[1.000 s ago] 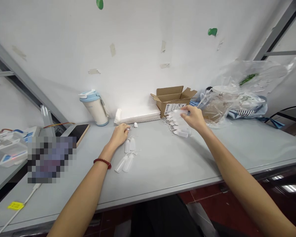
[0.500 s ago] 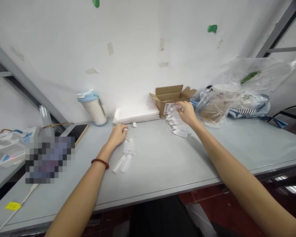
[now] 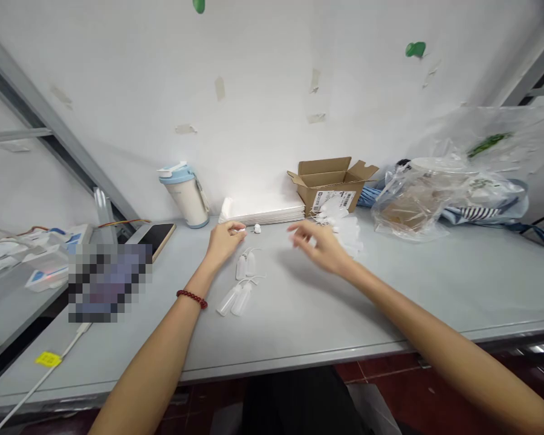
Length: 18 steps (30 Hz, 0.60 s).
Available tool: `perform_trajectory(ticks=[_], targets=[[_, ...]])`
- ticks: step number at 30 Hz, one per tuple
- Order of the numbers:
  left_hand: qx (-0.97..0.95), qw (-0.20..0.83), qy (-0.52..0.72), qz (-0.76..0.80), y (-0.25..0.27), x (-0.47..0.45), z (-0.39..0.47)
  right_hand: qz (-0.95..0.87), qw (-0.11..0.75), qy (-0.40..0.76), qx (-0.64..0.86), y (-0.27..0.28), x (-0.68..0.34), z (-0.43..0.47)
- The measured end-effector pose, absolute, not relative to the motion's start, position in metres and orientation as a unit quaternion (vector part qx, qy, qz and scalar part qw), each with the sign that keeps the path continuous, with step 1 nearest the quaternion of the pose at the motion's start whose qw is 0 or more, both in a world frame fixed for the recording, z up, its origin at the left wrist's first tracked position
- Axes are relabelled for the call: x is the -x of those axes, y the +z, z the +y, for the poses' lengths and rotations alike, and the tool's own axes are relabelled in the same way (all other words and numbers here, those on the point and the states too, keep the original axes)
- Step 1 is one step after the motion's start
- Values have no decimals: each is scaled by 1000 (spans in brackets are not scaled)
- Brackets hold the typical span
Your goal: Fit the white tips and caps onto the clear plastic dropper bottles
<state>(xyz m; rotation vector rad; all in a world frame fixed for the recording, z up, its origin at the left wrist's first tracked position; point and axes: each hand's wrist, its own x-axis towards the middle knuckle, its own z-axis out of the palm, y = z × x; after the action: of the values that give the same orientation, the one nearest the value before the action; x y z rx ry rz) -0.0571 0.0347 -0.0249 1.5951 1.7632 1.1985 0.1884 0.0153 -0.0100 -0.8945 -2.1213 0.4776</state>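
Observation:
My left hand [image 3: 224,243] rests at the table's back left, thumb and forefinger closed on a tiny whitish bit too small to name. Just right of its fingertips lies a small white lump [image 3: 257,229]. My right hand [image 3: 321,246] hovers over the middle of the table, slightly blurred, its fingers apart with nothing visible in them. Behind it is a pile of translucent plastic pieces [image 3: 348,232], partly hidden by that hand. Nearer me lie two pairs of similar pieces with thin white cords, an upper pair [image 3: 250,264] and a lower pair [image 3: 241,300].
An opened cardboard box [image 3: 329,194] stands behind the pile. Flat white sheets [image 3: 267,211] are stacked against the wall beside a blue-lidded cup [image 3: 188,199]. Plastic bags [image 3: 412,205] fill the back right; a phone [image 3: 158,237] and a white cable [image 3: 70,344] lie left.
My right hand has left the pile by the box and come left and toward me. My left hand keeps its place on the table. The whole view has shifted slightly.

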Motion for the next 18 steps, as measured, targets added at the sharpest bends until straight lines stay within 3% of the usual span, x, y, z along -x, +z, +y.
perform_trajectory(ticks=[3,6,18], targets=[[-531,319,510,597,-17,49,28,-906,229,284,216,-15,-152,-25],[-510,349,535,577,-11,42,22,-948,162,222,159,-20,-132,-50],[-491,385,540,564,-8,38,18,-969,96,98,206,-29,-125,-58]])
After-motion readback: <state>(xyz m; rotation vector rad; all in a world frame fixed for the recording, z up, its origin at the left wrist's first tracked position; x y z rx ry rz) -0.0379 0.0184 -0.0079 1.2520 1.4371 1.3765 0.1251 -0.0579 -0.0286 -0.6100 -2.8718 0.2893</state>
